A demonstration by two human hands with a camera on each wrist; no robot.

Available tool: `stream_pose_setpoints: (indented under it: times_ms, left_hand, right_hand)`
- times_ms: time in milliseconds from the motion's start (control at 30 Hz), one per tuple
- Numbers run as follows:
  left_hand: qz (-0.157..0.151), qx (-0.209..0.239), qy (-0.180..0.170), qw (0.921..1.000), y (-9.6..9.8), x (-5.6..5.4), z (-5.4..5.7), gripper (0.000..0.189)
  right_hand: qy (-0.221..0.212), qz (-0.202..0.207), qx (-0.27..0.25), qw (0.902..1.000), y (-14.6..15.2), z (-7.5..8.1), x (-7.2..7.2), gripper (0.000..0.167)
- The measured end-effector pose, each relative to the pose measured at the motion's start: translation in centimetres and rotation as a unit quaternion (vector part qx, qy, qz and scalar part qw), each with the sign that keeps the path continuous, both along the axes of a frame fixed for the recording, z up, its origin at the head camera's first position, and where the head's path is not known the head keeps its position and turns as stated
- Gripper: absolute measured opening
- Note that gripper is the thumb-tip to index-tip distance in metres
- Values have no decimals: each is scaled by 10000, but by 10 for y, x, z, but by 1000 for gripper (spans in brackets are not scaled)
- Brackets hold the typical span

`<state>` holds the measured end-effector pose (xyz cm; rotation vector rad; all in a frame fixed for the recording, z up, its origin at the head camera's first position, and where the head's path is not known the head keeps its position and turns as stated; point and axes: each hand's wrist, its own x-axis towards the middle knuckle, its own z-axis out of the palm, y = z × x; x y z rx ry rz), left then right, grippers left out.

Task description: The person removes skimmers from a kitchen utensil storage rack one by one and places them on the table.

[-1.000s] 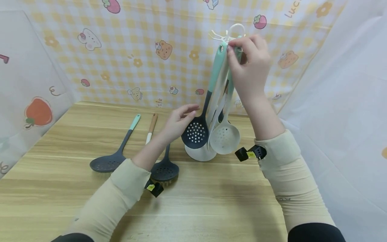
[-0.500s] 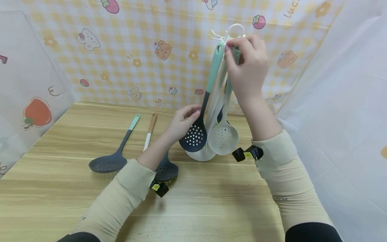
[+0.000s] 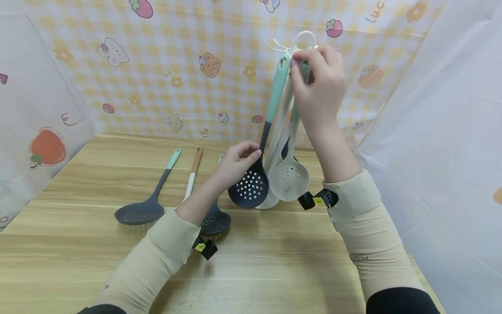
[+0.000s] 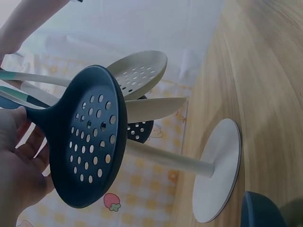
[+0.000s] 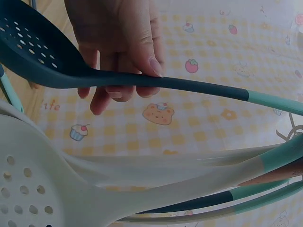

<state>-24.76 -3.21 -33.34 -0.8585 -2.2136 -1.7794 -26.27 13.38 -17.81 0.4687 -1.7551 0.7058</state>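
A dark slotted skimmer with a mint handle hangs tilted at the left of a white utensil rack. My left hand pinches its dark shaft just above the perforated bowl, thumb in front, clearly seen in the right wrist view. Up at the rack's top, my right hand pinches beside the hooks, its fingertips close to the skimmer's handle end; the exact hold is partly hidden. A pale slotted skimmer hangs right of the dark one, and other utensils hang behind, partly covered.
On the wooden table at left lie a dark slotted turner-like skimmer, a utensil with a white and wooden handle, and another dark slotted skimmer, partly behind my left arm. A patterned cloth stands behind the rack.
My left hand has moved right onto the dark skimmer's shaft and gripped it. The skimmer's bowl has swung left and toward me. My right hand stays at the rack's top.
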Motion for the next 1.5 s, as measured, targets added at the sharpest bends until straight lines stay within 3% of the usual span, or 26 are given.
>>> stream_pose_setpoints:
  times_ms: [400, 533, 833, 1167, 1500]
  left_hand:
    - [-230, 247, -136, 9993, -2, 7, 0, 17]
    - [-270, 291, -9, 9992, -4, 10, 1, 15]
    - [-134, 240, 260, 9993, -8, 15, 3, 13]
    - [-108, 298, 292, 9991, -15, 22, 9, 13]
    - [30, 67, 215, 9997, -30, 27, 11, 14]
  right_hand:
    - [88, 34, -7, 10000, 0, 0, -1, 12]
    - [56, -5, -13, 10000, 0, 0, 0, 13]
    - [111, 21, 8, 9999, 0, 0, 2, 13]
    - [161, 38, 23, 9999, 0, -1, 1, 12]
    - [223, 31, 26, 9997, 0, -1, 2, 10]
